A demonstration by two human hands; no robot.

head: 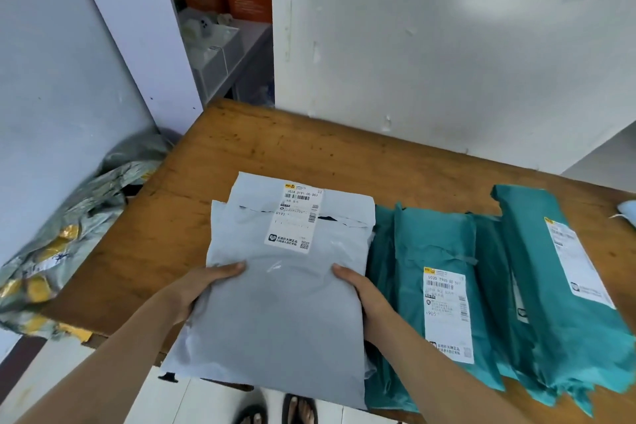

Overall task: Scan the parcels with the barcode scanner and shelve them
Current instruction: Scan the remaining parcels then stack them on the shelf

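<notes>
A grey plastic parcel [285, 303] with a white barcode label near its top lies over the front of the wooden table [275, 148], its lower end hanging past the table's edge. My left hand [203, 286] grips its left side with the thumb on top. On the opposite side my right hand [361, 293] holds it the same way. Two teal parcels, one [430, 251] beside my right hand and one [550, 286] further right, lie on the table with labels up. No barcode scanner is in view.
A heap of crumpled grey and yellow bags [69, 234] lies on the floor left of the table. White walls stand behind. A shelf [220, 55] with a white box and orange bags shows through the gap at the back. My sandalled feet [275, 410] are below.
</notes>
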